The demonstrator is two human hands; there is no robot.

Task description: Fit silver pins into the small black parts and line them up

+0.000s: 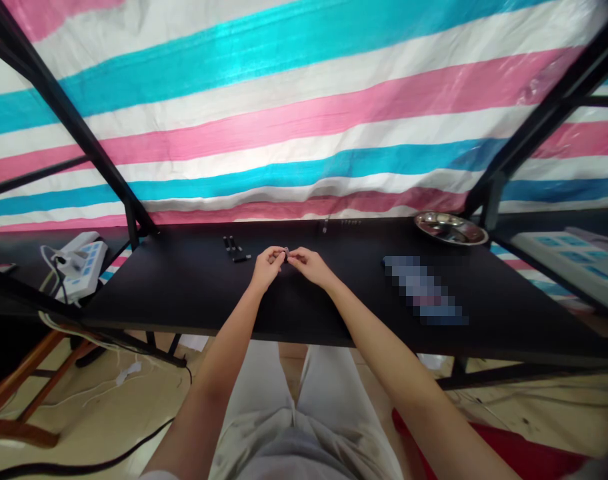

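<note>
Small dark piece [286, 253], seen in the head view, is held up over the table [184, 287], roughly midway between its left and right edges and partly hidden by the fingers. The left hand [269, 268] and right hand [311, 266] meet there, fingers pinched closed on it. Several dark sticks [241, 258] lie left of the hands, toward the far edge. A metal dish [427, 233] rests by the far right corner.
</note>
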